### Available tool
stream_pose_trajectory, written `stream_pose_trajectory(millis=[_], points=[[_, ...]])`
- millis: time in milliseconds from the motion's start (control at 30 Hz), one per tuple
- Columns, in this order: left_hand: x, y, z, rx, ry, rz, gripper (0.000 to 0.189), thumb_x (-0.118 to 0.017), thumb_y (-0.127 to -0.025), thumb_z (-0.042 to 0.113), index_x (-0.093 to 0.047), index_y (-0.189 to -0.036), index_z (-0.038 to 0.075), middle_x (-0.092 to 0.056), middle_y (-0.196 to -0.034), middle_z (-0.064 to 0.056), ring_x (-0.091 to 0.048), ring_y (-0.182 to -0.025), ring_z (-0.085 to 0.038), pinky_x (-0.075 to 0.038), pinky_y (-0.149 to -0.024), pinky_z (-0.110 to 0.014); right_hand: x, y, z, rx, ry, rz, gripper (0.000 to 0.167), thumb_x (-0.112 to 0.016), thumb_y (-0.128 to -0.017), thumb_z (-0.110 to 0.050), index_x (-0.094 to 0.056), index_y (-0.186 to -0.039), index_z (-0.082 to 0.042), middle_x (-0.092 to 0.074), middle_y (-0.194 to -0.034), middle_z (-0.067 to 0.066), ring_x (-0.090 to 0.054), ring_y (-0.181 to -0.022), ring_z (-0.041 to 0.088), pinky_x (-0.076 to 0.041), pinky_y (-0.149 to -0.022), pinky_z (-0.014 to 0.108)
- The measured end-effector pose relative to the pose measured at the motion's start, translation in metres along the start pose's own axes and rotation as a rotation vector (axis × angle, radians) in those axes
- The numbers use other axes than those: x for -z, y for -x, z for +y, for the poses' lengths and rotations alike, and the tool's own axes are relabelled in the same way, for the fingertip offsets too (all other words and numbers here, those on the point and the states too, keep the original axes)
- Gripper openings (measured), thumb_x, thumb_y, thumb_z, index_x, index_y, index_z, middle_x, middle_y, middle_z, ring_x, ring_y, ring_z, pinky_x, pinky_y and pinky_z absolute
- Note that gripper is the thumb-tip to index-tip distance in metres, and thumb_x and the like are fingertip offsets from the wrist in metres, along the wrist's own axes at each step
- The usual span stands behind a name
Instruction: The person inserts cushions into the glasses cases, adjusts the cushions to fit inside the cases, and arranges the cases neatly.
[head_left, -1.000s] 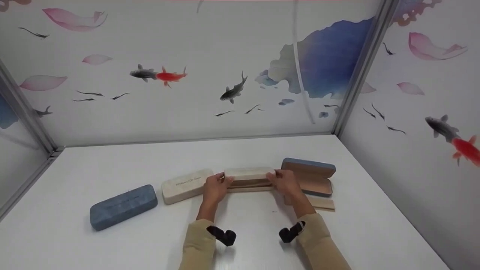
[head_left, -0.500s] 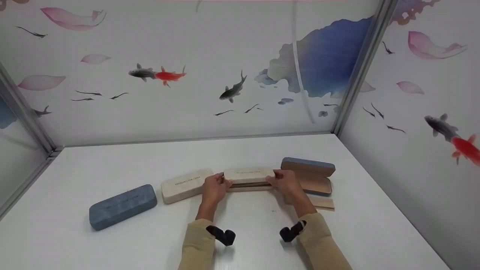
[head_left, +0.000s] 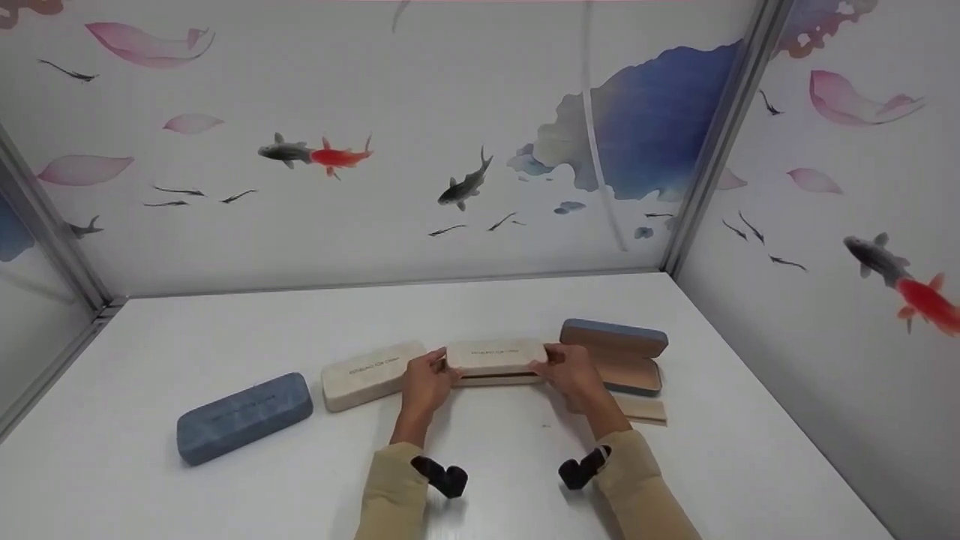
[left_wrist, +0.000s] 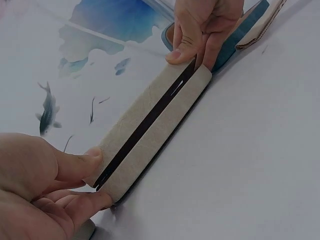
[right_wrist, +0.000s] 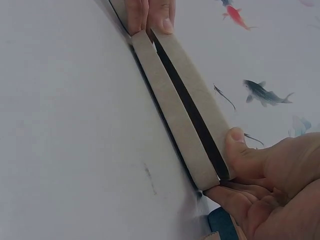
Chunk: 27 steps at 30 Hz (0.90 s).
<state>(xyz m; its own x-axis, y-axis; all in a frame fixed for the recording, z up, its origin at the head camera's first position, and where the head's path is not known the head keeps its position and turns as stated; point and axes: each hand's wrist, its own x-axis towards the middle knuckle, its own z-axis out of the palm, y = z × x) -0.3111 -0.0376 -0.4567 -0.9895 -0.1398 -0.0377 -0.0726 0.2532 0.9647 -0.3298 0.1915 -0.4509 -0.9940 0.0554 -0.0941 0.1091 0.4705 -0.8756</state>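
Observation:
A cream glasses case (head_left: pixel 496 355) with dark lettering on its lid is held at both ends at the middle of the table. Only a narrow dark gap parts its lid from its base, plain in both wrist views. My left hand (head_left: pixel 425 384) grips the left end, thumb on the lid (left_wrist: pixel 145 107) and fingers at the base (left_wrist: pixel 155 135). At the other end my right hand (head_left: pixel 576 375) grips likewise, its thumb (right_wrist: pixel 235 136) against the lid's front. The inside of the case is too dark to make out.
Left of the held case lie a second cream case (head_left: pixel 367 375) and a blue case (head_left: pixel 244 418), both closed. A blue case (head_left: pixel 622 360) with a tan lining stands open at right, a folded tan piece (head_left: pixel 643 410) before it. Printed panels wall the table (head_left: pixel 495 480).
The cream case's lid has come down between my hands, from a wide gap to a narrow slit, and its lettered top now faces up. Both hands keep their places at the ends.

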Motion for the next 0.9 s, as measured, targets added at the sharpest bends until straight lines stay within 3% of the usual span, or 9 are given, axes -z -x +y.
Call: stream_pose_trajectory(millis=[333, 467, 667, 900], points=[[0.0006, 0.0005, -0.0003, -0.009, -0.004, 0.002, 0.050, -0.069, -0.091, 0.000, -0.055, -0.139, -0.004, -0.057, -0.140, -0.025, -0.055, -0.134, -0.034, -0.050, -0.106, -0.040, -0.0010, 0.0018, -0.0018, -0.035, -0.011, 0.003, 0.057, -0.070, -0.094, -0.013, -0.048, -0.146, 0.001, -0.054, -0.147, 0.021, -0.053, -0.134, 0.031, -0.047, -0.109, 0.046], [0.0000, -0.0009, -0.0017, -0.012, -0.023, 0.009, 0.051, -0.069, -0.089, -0.001, -0.055, -0.138, -0.005, -0.057, -0.140, -0.024, -0.053, -0.135, -0.034, -0.046, -0.110, -0.043, -0.0022, 0.0024, -0.0011, -0.011, -0.039, 0.000, 0.057, -0.070, -0.093, -0.010, -0.049, -0.144, 0.003, -0.056, -0.144, 0.022, -0.054, -0.133, 0.032, -0.048, -0.107, 0.043], [-0.0030, -0.0015, -0.0024, 0.012, 0.025, 0.026, 0.051, -0.068, -0.087, -0.007, -0.056, -0.136, -0.008, -0.058, -0.139, -0.025, -0.054, -0.135, -0.034, -0.046, -0.111, -0.043, -0.0052, 0.0041, -0.0022, -0.006, -0.088, -0.006, 0.058, -0.071, -0.091, -0.003, -0.049, -0.144, 0.005, -0.056, -0.143, 0.023, -0.055, -0.133, 0.032, -0.046, -0.110, 0.044], [-0.0077, 0.0005, 0.0011, -0.025, 0.012, 0.066, 0.048, -0.069, -0.084, -0.010, -0.059, -0.131, -0.011, -0.063, -0.132, -0.027, -0.059, -0.129, -0.036, -0.049, -0.106, -0.042, -0.0061, 0.0083, -0.0078, -0.002, -0.113, 0.030, 0.056, -0.071, -0.089, 0.001, -0.051, -0.140, 0.008, -0.061, -0.135, 0.025, -0.060, -0.126, 0.034, -0.051, -0.104, 0.043]])
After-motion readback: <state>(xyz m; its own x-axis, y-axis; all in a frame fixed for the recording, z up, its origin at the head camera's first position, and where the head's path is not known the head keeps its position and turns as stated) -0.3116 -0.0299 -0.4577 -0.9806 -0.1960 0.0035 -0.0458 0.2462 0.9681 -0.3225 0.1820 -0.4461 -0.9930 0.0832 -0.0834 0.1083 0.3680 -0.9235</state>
